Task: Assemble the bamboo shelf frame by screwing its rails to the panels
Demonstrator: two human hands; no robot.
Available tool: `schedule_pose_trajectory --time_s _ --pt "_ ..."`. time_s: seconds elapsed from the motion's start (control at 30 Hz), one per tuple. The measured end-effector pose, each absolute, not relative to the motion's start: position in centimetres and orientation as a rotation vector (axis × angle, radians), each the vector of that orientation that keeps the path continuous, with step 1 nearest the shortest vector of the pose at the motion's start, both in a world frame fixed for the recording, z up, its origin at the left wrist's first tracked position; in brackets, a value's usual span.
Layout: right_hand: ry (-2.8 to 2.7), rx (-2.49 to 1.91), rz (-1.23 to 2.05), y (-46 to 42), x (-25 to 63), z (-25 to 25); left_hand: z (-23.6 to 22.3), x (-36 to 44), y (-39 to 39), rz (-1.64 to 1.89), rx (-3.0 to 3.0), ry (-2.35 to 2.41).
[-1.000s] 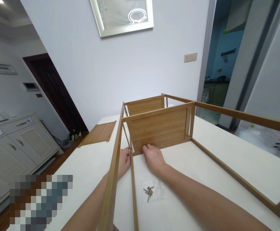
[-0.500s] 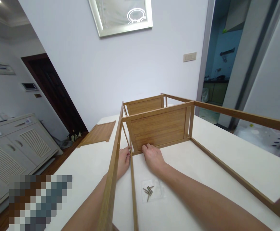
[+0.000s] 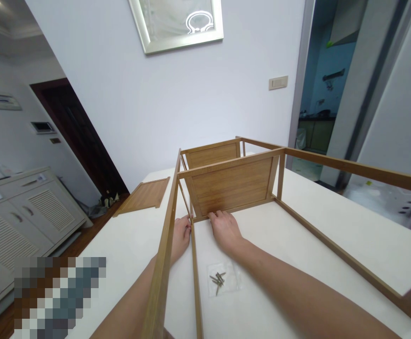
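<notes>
A brown wooden rack frame (image 3: 309, 225) lies on its side on a white table, with a wooden shelf panel (image 3: 231, 186) standing crosswise between its rails. My right hand (image 3: 225, 227) has its fingers curled at the panel's lower edge, near the left corner. Outside the lower left rail, my left hand (image 3: 181, 235) is closed against the joint where the panel meets the rail. Its fingertips are partly hidden, so what they pinch cannot be made out. Nearer to me, several screws (image 3: 218, 279) lie on a clear plastic bag (image 3: 231, 282).
A second panel (image 3: 214, 154) stands farther back in the frame. One loose wooden panel (image 3: 143, 195) lies flat on the table (image 3: 120, 249) to the left. The wall (image 3: 205, 99) rises behind the table. A white cabinet (image 3: 28, 221) stands at the left.
The near panel's lower edge has swung away from me, so the panel now tilts. A gap shows between its right side and the upright bar. My hands stay at the same corner.
</notes>
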State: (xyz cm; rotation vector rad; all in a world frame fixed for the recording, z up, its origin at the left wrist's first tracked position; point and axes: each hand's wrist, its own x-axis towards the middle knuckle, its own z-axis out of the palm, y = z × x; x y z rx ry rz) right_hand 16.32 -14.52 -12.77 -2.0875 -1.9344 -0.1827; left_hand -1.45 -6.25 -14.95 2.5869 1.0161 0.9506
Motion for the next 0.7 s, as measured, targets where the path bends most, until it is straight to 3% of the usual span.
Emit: schedule_pose_trajectory --time_s 0.7 --pt "-1.932 -2.008 -0.169 -14.8 16.01 -12.5 -14.87 -1.53 -6.23 0.905 2.59 1.027"
